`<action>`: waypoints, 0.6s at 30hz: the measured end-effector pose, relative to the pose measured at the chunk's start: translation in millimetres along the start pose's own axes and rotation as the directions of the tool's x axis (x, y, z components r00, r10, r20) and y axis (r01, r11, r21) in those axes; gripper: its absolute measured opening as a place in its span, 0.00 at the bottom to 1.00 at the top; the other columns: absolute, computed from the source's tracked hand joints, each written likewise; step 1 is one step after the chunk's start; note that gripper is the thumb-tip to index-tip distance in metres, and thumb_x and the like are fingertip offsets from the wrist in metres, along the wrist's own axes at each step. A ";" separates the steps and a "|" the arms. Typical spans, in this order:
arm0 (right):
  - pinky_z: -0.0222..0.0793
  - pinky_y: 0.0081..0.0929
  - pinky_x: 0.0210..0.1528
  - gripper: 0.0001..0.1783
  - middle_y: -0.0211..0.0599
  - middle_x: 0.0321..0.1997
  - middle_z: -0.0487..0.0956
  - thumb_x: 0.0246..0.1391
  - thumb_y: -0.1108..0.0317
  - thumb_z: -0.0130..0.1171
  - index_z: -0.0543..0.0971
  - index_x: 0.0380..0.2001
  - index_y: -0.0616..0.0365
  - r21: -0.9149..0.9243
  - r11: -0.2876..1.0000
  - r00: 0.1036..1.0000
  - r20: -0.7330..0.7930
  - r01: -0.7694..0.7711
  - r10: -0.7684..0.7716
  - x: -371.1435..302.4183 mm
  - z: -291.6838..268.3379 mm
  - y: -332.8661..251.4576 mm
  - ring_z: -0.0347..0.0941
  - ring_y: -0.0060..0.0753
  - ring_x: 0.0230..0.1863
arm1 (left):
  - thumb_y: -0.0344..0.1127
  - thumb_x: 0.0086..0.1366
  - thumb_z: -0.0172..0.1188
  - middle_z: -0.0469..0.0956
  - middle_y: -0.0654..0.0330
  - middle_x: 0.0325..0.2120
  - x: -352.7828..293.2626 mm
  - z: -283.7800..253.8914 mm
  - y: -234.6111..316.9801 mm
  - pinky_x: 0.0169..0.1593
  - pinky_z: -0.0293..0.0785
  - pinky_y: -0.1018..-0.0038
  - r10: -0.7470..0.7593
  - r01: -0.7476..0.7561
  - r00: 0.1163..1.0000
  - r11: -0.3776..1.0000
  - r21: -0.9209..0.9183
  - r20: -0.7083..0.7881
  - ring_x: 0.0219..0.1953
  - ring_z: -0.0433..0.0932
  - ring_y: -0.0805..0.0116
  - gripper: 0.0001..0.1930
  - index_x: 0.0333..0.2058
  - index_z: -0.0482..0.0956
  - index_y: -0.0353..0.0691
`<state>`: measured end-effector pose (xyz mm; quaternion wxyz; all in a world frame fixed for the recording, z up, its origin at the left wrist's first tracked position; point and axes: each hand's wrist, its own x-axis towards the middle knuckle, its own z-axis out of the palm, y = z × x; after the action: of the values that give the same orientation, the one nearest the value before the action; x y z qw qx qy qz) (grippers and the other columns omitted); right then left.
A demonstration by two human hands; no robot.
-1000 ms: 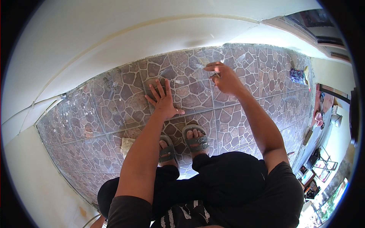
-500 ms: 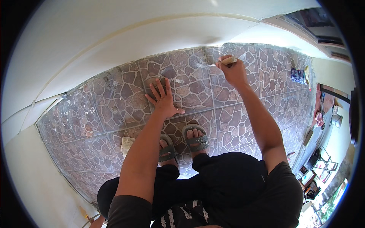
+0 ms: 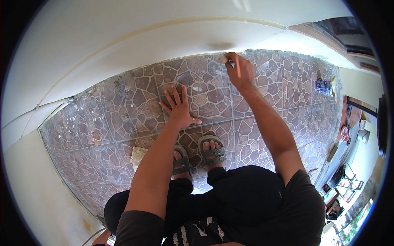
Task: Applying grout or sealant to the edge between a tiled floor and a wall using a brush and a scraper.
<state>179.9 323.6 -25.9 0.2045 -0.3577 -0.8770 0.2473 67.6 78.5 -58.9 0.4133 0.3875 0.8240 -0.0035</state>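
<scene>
Resting on the tiled floor (image 3: 210, 99), the left hand (image 3: 179, 112) splays wide, empty — the right hand (image 3: 242, 73) pinches a pale object (image 3: 223, 60).

Head-worn fisheye; looks down at the tiled floor (image 3: 246, 139).

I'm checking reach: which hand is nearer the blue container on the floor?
Right. The right hand is left of the container, near the wall; the left hand is farther left, spread on the floor.
</scene>
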 end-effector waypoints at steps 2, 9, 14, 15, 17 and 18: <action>0.74 0.53 0.39 0.08 0.47 0.36 0.84 0.57 0.69 0.62 0.78 0.40 0.54 -0.102 0.995 0.998 -0.059 0.022 -0.028 -2.1 2.0 -14.1 0.81 0.60 0.39 | 0.64 0.35 0.84 0.11 0.41 0.73 -1.0 -2.0 -1.1 0.66 0.19 0.22 -0.008 0.008 1.000 1.000 0.006 0.007 0.73 0.11 0.30 0.86 0.74 0.17 0.53; 0.74 0.53 0.38 0.10 0.47 0.36 0.84 0.60 0.69 0.59 0.72 0.43 0.51 -0.115 0.990 0.992 0.085 -0.078 0.088 2.9 -5.2 -2.5 0.81 0.61 0.38 | 0.63 0.36 0.84 0.11 0.40 0.73 -1.5 -2.7 0.0 0.66 0.19 0.22 -0.004 0.004 1.000 1.000 0.005 0.006 0.73 0.11 0.29 0.86 0.74 0.17 0.52; 0.75 0.53 0.38 0.07 0.47 0.34 0.85 0.62 0.66 0.57 0.72 0.42 0.50 -0.013 0.994 0.944 0.312 -0.104 0.103 2.7 9.0 -32.4 0.82 0.61 0.36 | 0.62 0.37 0.83 0.11 0.40 0.73 -2.1 -2.5 1.6 0.66 0.20 0.21 0.003 -0.003 1.000 1.000 0.000 0.014 0.73 0.11 0.29 0.85 0.74 0.17 0.51; 0.76 0.54 0.38 0.07 0.47 0.35 0.85 0.61 0.67 0.56 0.73 0.42 0.50 -0.064 0.998 0.944 0.327 -0.029 0.048 -1.3 10.9 -44.2 0.82 0.59 0.36 | 0.62 0.37 0.83 0.11 0.40 0.73 -2.1 -2.3 1.8 0.66 0.20 0.21 0.004 -0.004 1.000 1.000 0.000 0.012 0.73 0.11 0.29 0.85 0.74 0.17 0.51; 0.76 0.53 0.38 0.08 0.48 0.35 0.85 0.60 0.67 0.56 0.73 0.42 0.50 -0.073 0.997 0.942 0.335 -0.002 0.026 -3.8 13.5 -50.4 0.82 0.59 0.36 | 0.61 0.37 0.84 0.11 0.39 0.73 -2.8 -2.9 0.7 0.66 0.20 0.22 0.001 -0.001 1.000 1.000 -0.007 0.018 0.73 0.11 0.28 0.85 0.74 0.18 0.50; 0.76 0.53 0.37 0.08 0.48 0.35 0.85 0.60 0.66 0.56 0.73 0.42 0.50 -0.084 0.996 0.939 0.345 0.024 0.006 -4.0 15.2 -52.2 0.82 0.59 0.36 | 0.61 0.37 0.84 0.11 0.39 0.73 -2.3 -2.8 0.1 0.66 0.20 0.22 -0.001 0.001 1.000 1.000 -0.006 0.017 0.73 0.11 0.28 0.85 0.74 0.18 0.50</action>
<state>147.0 283.8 -8.4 0.0333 -0.3135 -0.9107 0.2668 66.7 78.0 -55.5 0.4214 0.3858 0.8207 -0.0046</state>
